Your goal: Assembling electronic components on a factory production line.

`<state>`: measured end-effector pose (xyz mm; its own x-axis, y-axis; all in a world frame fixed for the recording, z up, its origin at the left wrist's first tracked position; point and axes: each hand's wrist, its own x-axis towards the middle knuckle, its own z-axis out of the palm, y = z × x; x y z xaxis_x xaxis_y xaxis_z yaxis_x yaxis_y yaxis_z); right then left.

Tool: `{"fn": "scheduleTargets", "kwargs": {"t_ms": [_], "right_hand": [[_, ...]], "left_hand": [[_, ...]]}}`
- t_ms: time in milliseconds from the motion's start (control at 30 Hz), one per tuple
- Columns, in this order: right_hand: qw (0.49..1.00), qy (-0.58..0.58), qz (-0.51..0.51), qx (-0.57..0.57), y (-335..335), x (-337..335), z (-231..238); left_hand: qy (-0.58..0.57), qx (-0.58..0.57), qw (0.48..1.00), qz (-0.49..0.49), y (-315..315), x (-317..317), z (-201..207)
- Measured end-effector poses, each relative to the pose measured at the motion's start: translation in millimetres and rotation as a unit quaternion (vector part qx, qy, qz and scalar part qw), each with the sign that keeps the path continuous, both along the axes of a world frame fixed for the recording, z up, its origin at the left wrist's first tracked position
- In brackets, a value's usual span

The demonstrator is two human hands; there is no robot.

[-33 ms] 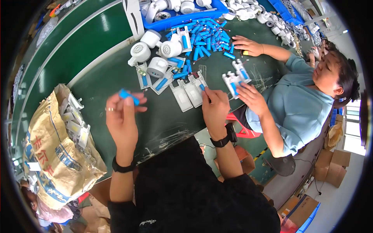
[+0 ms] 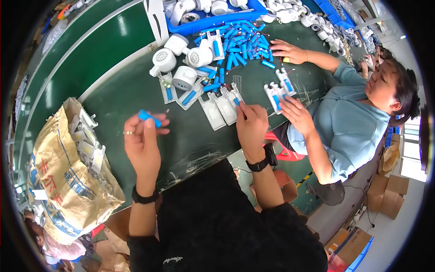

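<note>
My left hand (image 2: 142,140) is raised over the dark green table (image 2: 122,95) and pinches a small blue cylindrical cell (image 2: 149,118) with a thin wire at its end. My right hand (image 2: 251,124) grips another blue cell (image 2: 236,101) at the edge of a row of flat white plastic holders (image 2: 217,111). Some holders nearby have blue cells lying in them (image 2: 188,97). A pile of loose blue cells (image 2: 244,43) lies farther back.
White round housings (image 2: 164,59) stand behind the holders. A blue bin (image 2: 213,20) holds more white parts. A tan sack (image 2: 68,181) of white plastic pieces sits at my left. A co-worker at right handles white holders (image 2: 277,93) with both hands.
</note>
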<state>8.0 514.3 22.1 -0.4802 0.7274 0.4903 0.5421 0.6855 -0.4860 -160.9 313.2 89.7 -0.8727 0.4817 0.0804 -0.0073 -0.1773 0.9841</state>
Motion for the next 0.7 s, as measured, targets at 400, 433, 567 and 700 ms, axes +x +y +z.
{"fn": "scheduleTargets", "kwargs": {"t_ms": [400,433,567,700], "right_hand": [[0.996,-0.092,0.022,0.001,23.5,33.5,14.6],[0.996,-0.089,0.01,-0.004,24.4,41.4,16.9],[0.996,-0.085,-0.026,0.017,21.2,56.3,38.8],[0.983,0.052,0.093,-0.147,-13.7,43.7,87.2]], "left_hand": [[-0.171,0.001,0.976,-0.137,15.9,37.2,-9.4],[-0.186,-0.019,0.968,-0.167,19.9,42.2,-2.9],[-0.219,-0.042,0.948,-0.227,47.9,57.5,-7.2],[-0.245,-0.052,0.933,-0.26,67.3,66.3,-10.6]]}}
